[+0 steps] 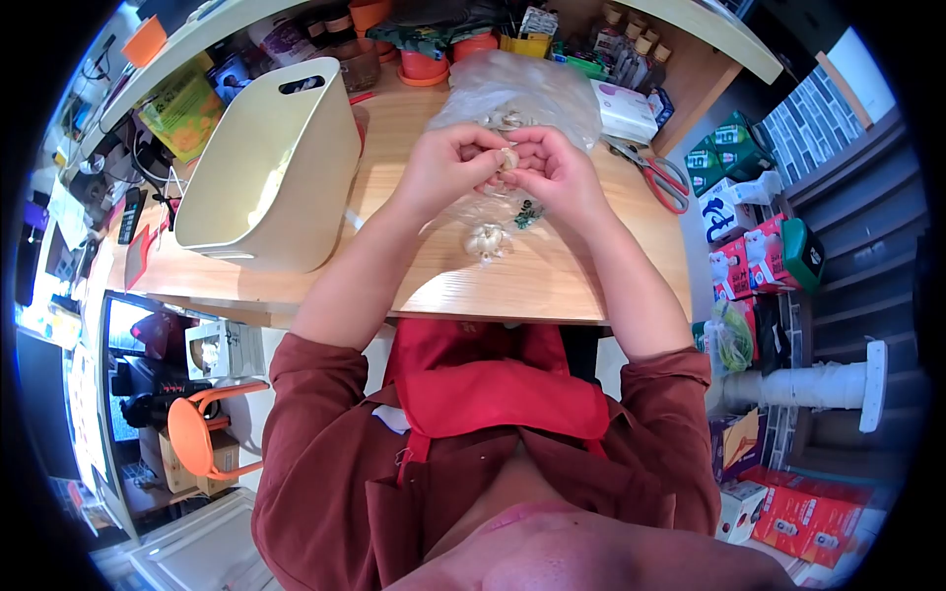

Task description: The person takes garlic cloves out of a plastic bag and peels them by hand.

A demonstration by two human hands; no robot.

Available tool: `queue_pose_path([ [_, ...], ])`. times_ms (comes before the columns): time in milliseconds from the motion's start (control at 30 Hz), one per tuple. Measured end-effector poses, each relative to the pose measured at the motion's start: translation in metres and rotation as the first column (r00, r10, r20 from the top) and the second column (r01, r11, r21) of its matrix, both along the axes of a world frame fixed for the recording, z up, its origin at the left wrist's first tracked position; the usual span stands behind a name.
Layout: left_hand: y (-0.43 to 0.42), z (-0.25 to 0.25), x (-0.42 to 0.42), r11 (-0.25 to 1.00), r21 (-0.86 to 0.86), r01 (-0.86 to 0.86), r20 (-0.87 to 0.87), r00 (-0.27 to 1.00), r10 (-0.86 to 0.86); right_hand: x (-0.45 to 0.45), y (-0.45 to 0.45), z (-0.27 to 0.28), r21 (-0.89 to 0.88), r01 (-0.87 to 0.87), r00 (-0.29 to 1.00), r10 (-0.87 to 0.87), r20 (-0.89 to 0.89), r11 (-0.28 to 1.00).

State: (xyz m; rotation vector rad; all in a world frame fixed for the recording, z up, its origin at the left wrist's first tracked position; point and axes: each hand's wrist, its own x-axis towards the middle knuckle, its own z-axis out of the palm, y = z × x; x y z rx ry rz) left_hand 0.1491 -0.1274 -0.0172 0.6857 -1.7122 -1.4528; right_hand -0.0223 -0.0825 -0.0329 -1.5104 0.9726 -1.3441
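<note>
Above the table, my left hand (448, 169) and my right hand (555, 175) meet fingertip to fingertip. Both are closed on a small pale garlic clove (508, 158) pinched between them; the fingers hide part of it. On the table just below my hands lies a garlic bulb (486, 242) with whitish papery skin. Behind my hands spreads a clear plastic bag (537, 84), with more garlic (509, 120) showing at its near side. A small dark green patterned patch (529, 213) shows beneath my right hand.
A tall cream bin (330, 187) stands to the left on the wooden table (562, 281). Red-handled scissors (667, 185) lie near the right edge, by a white box (625, 110). Flower pots (424, 67) and corked bottles (631, 44) line the back. An orange chair (192, 433) is lower left.
</note>
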Motion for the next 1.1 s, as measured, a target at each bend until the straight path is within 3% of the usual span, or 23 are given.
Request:
queue_pose_path([
  [300,0.003,-0.004,-0.004,0.996,-0.017,-0.086,0.024,0.996,0.086,0.0,-0.006,-0.009,-0.038,0.05,0.989,-0.054,-0.136,0.998],
  [700,0.002,-0.002,-0.004,1.0,0.007,-0.022,-0.002,1.0,0.022,-0.002,-0.002,-0.002,-0.028,0.045,0.994,-0.048,-0.095,0.999],
  [867,-0.001,-0.007,-0.005,0.996,-0.052,-0.066,0.077,0.995,0.07,0.002,0.001,0.0,-0.075,0.104,0.966,-0.118,-0.23,0.992],
  [967,-0.003,-0.016,-0.009,0.97,-0.209,-0.122,0.12,0.981,0.149,0.003,0.0,-0.003,-0.131,0.129,0.93,-0.166,-0.329,0.983],
  [1100,-0.003,-0.013,-0.008,0.991,-0.105,-0.088,0.049,0.994,0.093,0.004,0.002,0.0,-0.165,0.174,0.915,-0.222,-0.338,0.971],
])
